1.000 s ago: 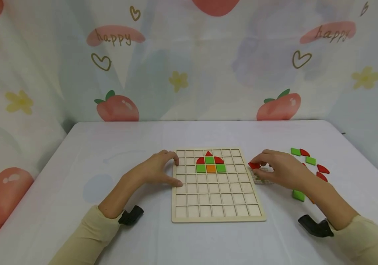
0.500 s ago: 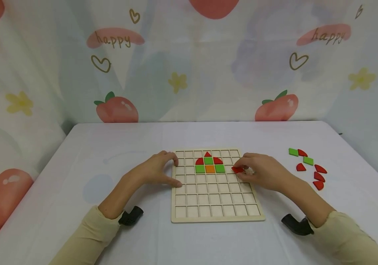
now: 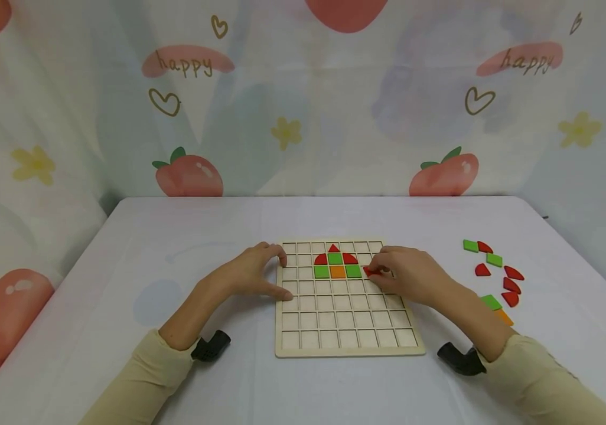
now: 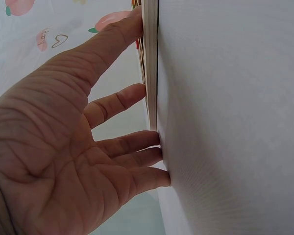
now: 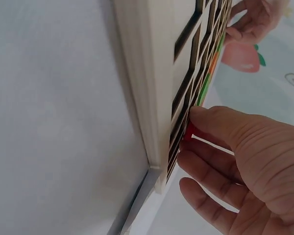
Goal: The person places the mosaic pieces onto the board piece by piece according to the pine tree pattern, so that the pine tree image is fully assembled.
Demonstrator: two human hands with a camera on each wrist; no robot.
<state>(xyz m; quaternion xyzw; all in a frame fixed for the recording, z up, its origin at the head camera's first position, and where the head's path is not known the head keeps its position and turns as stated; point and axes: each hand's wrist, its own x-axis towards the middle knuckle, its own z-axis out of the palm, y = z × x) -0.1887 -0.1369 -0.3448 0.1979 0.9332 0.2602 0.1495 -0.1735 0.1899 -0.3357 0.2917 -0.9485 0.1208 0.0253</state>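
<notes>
A square wooden grid board lies on the white table. My left hand rests at its left edge, thumb on the frame, fingers extended; the left wrist view shows the fingertips against the board's side. My right hand pinches a red curved-edged tile over a cell just right of a green square tile. In the right wrist view the red tile shows between thumb and fingers. An orange square tile, more green and red tiles, and a red triangle sit in the upper cells.
Right of the board lie loose tiles: several red curved ones, green pieces and an orange one partly behind my right forearm. A thin grey flat thing adjoins the board's side. A printed curtain stands behind the table.
My right hand has carried the red tile leftward from beside the board to over a cell next to the green square. The left hand stays at the board's left edge.
</notes>
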